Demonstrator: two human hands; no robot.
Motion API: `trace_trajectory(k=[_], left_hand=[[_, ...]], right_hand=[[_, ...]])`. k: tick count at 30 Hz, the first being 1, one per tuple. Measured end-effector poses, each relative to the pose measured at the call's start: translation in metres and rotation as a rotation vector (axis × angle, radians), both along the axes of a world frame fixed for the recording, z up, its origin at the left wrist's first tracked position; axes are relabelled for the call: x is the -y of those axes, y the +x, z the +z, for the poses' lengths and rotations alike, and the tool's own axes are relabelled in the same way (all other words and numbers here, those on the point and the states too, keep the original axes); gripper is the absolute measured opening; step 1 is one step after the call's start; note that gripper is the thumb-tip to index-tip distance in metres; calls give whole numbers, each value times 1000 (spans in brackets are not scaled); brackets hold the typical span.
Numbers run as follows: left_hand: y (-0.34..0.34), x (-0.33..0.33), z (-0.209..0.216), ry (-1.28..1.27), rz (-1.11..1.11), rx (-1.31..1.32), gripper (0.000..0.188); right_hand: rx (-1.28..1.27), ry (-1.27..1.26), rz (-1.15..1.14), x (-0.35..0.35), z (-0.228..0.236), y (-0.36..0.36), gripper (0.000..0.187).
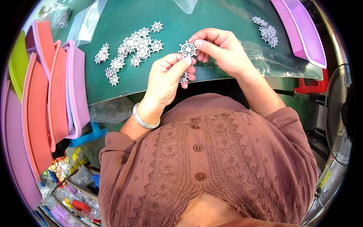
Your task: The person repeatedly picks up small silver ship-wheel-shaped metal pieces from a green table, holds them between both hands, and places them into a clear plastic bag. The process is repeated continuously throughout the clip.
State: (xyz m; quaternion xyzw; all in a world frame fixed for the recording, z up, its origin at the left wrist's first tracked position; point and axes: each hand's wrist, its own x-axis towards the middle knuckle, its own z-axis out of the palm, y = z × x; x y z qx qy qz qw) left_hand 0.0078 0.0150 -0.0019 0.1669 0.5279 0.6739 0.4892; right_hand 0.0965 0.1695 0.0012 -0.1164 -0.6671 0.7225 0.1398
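Note:
A silver ship's-wheel charm point(188, 49) is held up over the table's near edge. My left hand point(166, 73) is closed on its lower rim between thumb and fingers. Lower down, a second ship's-wheel charm point(183, 77) shows partly among the curled fingers of that same hand. My right hand point(219, 47) pinches the first charm's upper right edge with thumb and forefinger; whatever small part lies under those fingertips is hidden. Left of my hands, a loose pile of matching silver charms point(137, 44) lies on the green table point(223, 19). A smaller cluster of charms point(267, 32) sits at the right.
Nested plastic baskets point(60, 90) in purple, orange and green stand along the left side. A purple basket point(298, 32) rests at the table's right edge. Clear plastic bags point(89, 22) lie at the back left. A fan point(338, 113) stands at the far right.

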Motion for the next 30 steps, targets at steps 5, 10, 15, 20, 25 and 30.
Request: trace_trajectory(k=[5,10,15,20,25,30], left_hand=[[0,-1,-1,5,-5,-12,14],[-1,0,-3,21,-4,1,23],[-3,1,-5,51,-13,19,28],[-3,1,-5,57,-17,35,26],[-3,1,-5,62,-14,36,25],[-3,2,-6,64,-4,42,23]], right_hand=[[-4,31,0,-2,-2,0,16],[-14,31,3,-3,-2,0,16],[-13,44,-1,-2,0,1,15],[-29,43,12,-3,0,1,16],[-40,59,0,-1,3,2,16],[-60,70,-9,0,5,3,15]])
